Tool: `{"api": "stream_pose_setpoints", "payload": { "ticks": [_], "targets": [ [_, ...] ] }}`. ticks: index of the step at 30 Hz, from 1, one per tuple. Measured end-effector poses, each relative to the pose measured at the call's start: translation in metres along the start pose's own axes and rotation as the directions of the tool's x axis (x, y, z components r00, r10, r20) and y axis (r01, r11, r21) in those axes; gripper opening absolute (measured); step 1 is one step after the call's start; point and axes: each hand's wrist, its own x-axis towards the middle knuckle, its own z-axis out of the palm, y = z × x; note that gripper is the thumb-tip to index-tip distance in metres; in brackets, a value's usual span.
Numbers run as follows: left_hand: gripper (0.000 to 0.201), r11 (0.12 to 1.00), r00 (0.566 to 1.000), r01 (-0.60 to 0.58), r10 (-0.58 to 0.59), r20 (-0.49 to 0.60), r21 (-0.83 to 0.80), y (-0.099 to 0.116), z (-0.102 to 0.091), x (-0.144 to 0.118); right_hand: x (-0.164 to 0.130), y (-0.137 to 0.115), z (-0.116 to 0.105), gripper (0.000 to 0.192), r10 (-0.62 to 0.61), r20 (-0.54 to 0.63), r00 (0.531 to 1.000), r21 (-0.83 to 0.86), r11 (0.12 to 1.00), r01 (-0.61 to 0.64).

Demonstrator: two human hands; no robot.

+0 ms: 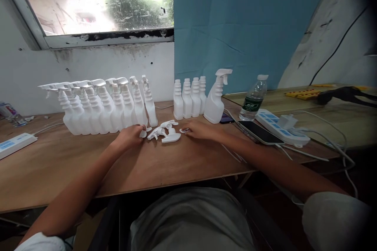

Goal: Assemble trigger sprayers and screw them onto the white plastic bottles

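Note:
My left hand (pixel 130 135) rests on the wooden table (pixel 88 164), its fingertips touching a small white part (pixel 143 133). My right hand (pixel 198 129) lies flat on the table with its fingers on another small white piece (pixel 183 130). Between the hands lie loose white trigger spray heads (pixel 166 131). Behind my left hand stands a row of several white spray bottles with trigger heads fitted (pixel 100 106). Behind my right hand stand several white bottles without heads (pixel 189 98) and one bottle with a head (pixel 216 98).
A water bottle (pixel 253 100), a dark phone (pixel 260 132) and a white-and-blue power strip (pixel 279 127) with cables lie to the right. Another power strip (pixel 14 144) sits at the left edge. A wall and window stand behind the table.

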Motion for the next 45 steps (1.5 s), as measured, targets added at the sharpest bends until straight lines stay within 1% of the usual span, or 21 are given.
{"api": "stream_pose_setpoints", "payload": {
  "ticks": [2,5,7,10,12,13,15,16,17,19,22,24,26,31,34,36,37,38,40,42,45],
  "targets": [
    [0.037,0.998,0.998,0.054,-0.055,-0.04,-0.024,0.001,-0.009,-0.018,0.002,-0.002,0.004,0.016,-0.002,-0.027,1.0,-0.023,1.0,0.002],
    [0.034,0.983,0.975,0.104,-0.131,-0.182,-0.151,0.012,-0.016,-0.05,0.006,-0.006,0.002,0.015,0.008,-0.066,0.998,-0.051,0.999,-0.011],
    [0.032,0.953,0.963,0.068,-0.14,-0.23,-0.295,0.028,-0.012,-0.066,0.007,-0.009,-0.003,0.016,0.031,-0.118,0.993,-0.076,0.996,-0.04],
    [0.033,0.857,0.967,-0.069,-0.069,-0.246,-0.51,0.054,0.006,-0.074,-0.002,-0.023,-0.013,0.019,0.066,-0.239,0.969,-0.106,0.99,-0.094],
    [0.033,0.802,0.965,-0.156,-0.003,-0.264,-0.577,0.069,0.018,-0.07,-0.016,-0.04,-0.016,0.019,0.047,-0.367,0.929,-0.062,0.995,-0.075],
    [0.033,0.784,0.959,-0.186,0.015,-0.282,-0.592,0.075,0.024,-0.068,-0.024,-0.051,-0.017,0.018,0.021,-0.471,0.882,-0.003,1.0,-0.025],
    [0.034,0.754,0.955,-0.219,0.035,-0.296,-0.619,0.083,0.032,-0.063,-0.041,-0.074,-0.012,0.014,-0.072,-0.632,0.772,0.078,0.985,0.155],
    [0.037,0.732,0.957,-0.225,0.04,-0.288,-0.643,0.085,0.035,-0.062,-0.049,-0.085,-0.007,0.014,-0.122,-0.678,0.725,0.078,0.969,0.236],
    [0.04,0.701,0.962,-0.227,0.051,-0.269,-0.676,0.087,0.037,-0.062,-0.055,-0.095,-0.001,0.015,-0.158,-0.704,0.693,0.063,0.957,0.282],
    [0.048,0.624,0.972,-0.223,0.081,-0.222,-0.749,0.088,0.042,-0.063,-0.063,-0.109,0.014,0.017,-0.236,-0.693,0.681,0.03,0.934,0.355],
    [0.053,0.549,0.974,-0.226,0.104,-0.202,-0.805,0.088,0.046,-0.065,-0.063,-0.116,0.035,0.018,-0.289,-0.658,0.695,0.004,0.922,0.387],
    [0.05,0.538,0.97,-0.242,0.119,-0.211,-0.807,0.087,0.047,-0.067,-0.061,-0.115,0.042,0.02,-0.287,-0.639,0.714,0.011,0.924,0.382],
    [0.046,0.535,0.967,-0.254,0.142,-0.21,-0.806,0.087,0.046,-0.068,-0.061,-0.114,0.044,0.02,-0.282,-0.637,0.717,0.008,0.928,0.372],
    [0.041,0.518,0.957,-0.278,0.218,-0.189,-0.809,0.089,0.043,-0.072,-0.067,-0.114,0.043,0.022,-0.309,-0.693,0.651,-0.08,0.931,0.356],
    [0.04,0.529,0.955,-0.285,0.226,-0.192,-0.799,0.09,0.042,-0.072,-0.069,-0.115,0.044,0.026,-0.314,-0.715,0.625,-0.111,0.933,0.343],
    [0.04,0.545,0.957,-0.283,0.218,-0.192,-0.789,0.09,0.042,-0.072,-0.069,-0.115,0.045,0.028,-0.312,-0.719,0.621,-0.119,0.936,0.333],
    [0.04,0.553,0.958,-0.281,0.214,-0.192,-0.785,0.09,0.042,-0.072,-0.069,-0.115,0.045,0.028,-0.305,-0.708,0.637,-0.102,0.937,0.335],
    [0.04,0.558,0.958,-0.279,0.211,-0.192,-0.781,0.089,0.042,-0.072,-0.069,-0.115,0.044,0.028,-0.291,-0.689,0.664,-0.064,0.937,0.344],
    [0.039,0.566,0.961,-0.273,0.204,-0.188,-0.778,0.089,0.043,-0.072,-0.069,-0.114,0.041,0.027,-0.244,-0.634,0.734,0.064,0.929,0.364],
    [0.038,0.577,0.966,-0.255,0.191,-0.175,-0.776,0.089,0.043,-0.072,-0.068,-0.112,0.038,0.025,-0.202,-0.583,0.787,0.191,0.907,0.374],
    [0.034,0.609,0.967,-0.251,0.192,-0.168,-0.752,0.089,0.043,-0.074,-0.069,-0.109,0.036,0.023,-0.184,-0.547,0.817,0.267,0.886,0.378]
  ]
}}
